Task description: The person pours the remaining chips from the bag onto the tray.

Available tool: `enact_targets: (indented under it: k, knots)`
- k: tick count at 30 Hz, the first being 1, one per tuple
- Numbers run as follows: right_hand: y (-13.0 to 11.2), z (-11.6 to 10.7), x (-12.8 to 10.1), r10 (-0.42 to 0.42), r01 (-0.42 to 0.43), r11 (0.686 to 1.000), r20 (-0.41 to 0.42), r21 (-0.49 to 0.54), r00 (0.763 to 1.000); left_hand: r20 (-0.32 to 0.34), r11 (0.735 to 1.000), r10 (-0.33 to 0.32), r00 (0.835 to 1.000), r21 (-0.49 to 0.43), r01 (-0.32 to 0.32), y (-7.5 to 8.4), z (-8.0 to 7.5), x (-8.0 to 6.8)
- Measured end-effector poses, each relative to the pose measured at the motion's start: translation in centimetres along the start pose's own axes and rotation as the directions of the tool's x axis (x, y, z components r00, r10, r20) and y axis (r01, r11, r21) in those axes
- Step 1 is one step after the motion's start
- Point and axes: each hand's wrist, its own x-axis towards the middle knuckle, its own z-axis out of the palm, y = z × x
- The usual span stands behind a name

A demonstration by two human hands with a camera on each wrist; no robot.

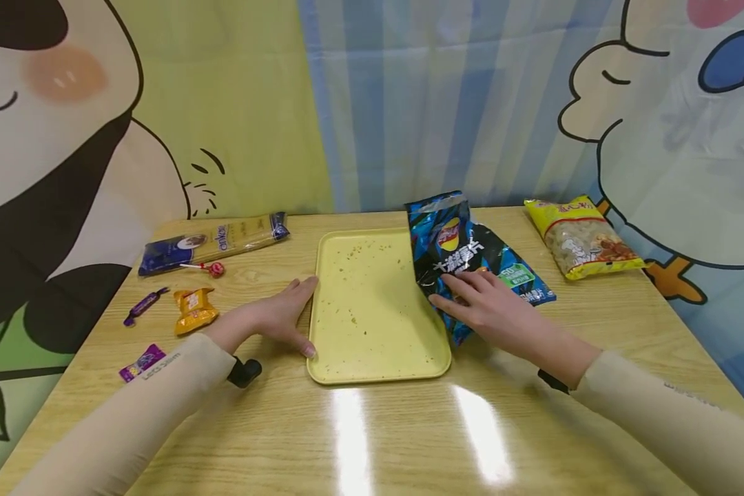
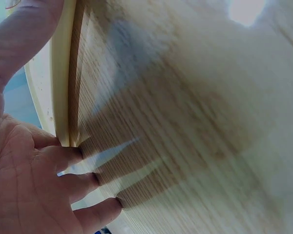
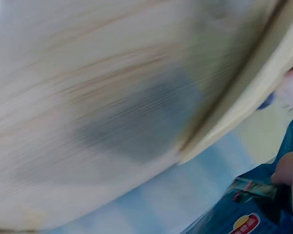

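Observation:
A yellow tray [image 1: 372,310] lies on the table with small crumbs scattered over it. My left hand [image 1: 285,313] rests at its left edge, fingers loosely extended and thumb by the rim; the left wrist view shows the fingertips on the wood beside the tray. My right hand [image 1: 490,313] grips a crinkled blue-and-black chip bag [image 1: 430,238] over the tray's right edge. To the right spreads a blue-black section with a green label [image 1: 516,275]; whether it belongs to the same bag I cannot tell. The right wrist view catches the bag's logo [image 3: 245,224].
At the back left lies a long blue-and-gold packet [image 1: 223,241], with a red lollipop [image 1: 215,269] before it. Nearer are an orange-wrapped snack [image 1: 195,310] and two purple-wrapped candies [image 1: 144,306]. A yellow snack bag [image 1: 585,238] sits back right, by the printed curtain [image 1: 440,103].

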Motion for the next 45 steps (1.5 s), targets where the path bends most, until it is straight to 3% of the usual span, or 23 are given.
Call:
enact_targets:
  k: [4,9,12,15,19,25,29,33,37,42,45]
  knots:
    - [-2.2,-0.6,1.9,-0.141,0.149,0.987,-0.129,0.057,0.982,-0.004,1.0,0.017,1.0,-0.005,-0.017,-0.1,0.0,0.2]
    - [-4.4,-0.8,3.7,-0.247,0.296,0.937,-0.244,0.188,0.938,-0.006,0.999,0.042,0.999,-0.001,-0.042,0.1,0.1,0.7]
    - [-4.9,-0.9,4.1,-0.218,0.316,0.884,-0.296,0.343,0.93,-0.007,0.999,0.038,0.999,-0.004,-0.038,0.2,0.0,0.8]
    - [-4.8,-1.1,4.1,-0.145,0.314,0.812,-0.351,0.492,0.925,-0.002,1.0,0.027,1.0,-0.009,-0.027,0.3,-0.1,0.7]
    - [-4.5,-1.3,3.8,-0.065,0.315,0.725,-0.394,0.613,0.917,0.01,1.0,0.006,1.0,0.005,-0.006,0.3,-0.3,0.5]
    - [-3.8,-1.1,3.2,0.115,0.197,0.607,-0.331,0.77,0.937,0.018,1.0,-0.004,1.0,0.018,0.004,0.2,-0.6,0.3]
    - [-3.2,-0.8,2.9,0.215,0.117,0.513,-0.26,0.851,0.941,0.021,1.0,0.0,1.0,0.019,0.0,0.3,-0.8,0.2]
    - [-2.5,-0.8,2.7,0.283,0.036,0.392,-0.157,0.919,0.946,0.019,1.0,0.008,1.0,0.006,-0.008,0.3,-0.7,0.1]
    - [-1.9,-1.0,2.3,0.351,-0.098,0.257,0.001,0.961,0.937,0.02,1.0,0.002,1.0,-0.012,-0.002,0.3,-0.5,-0.1]
    - [-1.0,-0.9,1.9,0.381,-0.126,0.106,0.077,0.986,0.921,0.02,1.0,0.006,1.0,-0.011,-0.006,0.3,-0.5,-0.1]
    - [-0.7,-1.1,2.0,0.385,-0.141,0.055,0.109,0.989,0.917,0.02,1.0,0.011,1.0,-0.002,-0.011,0.1,-0.4,-0.1]
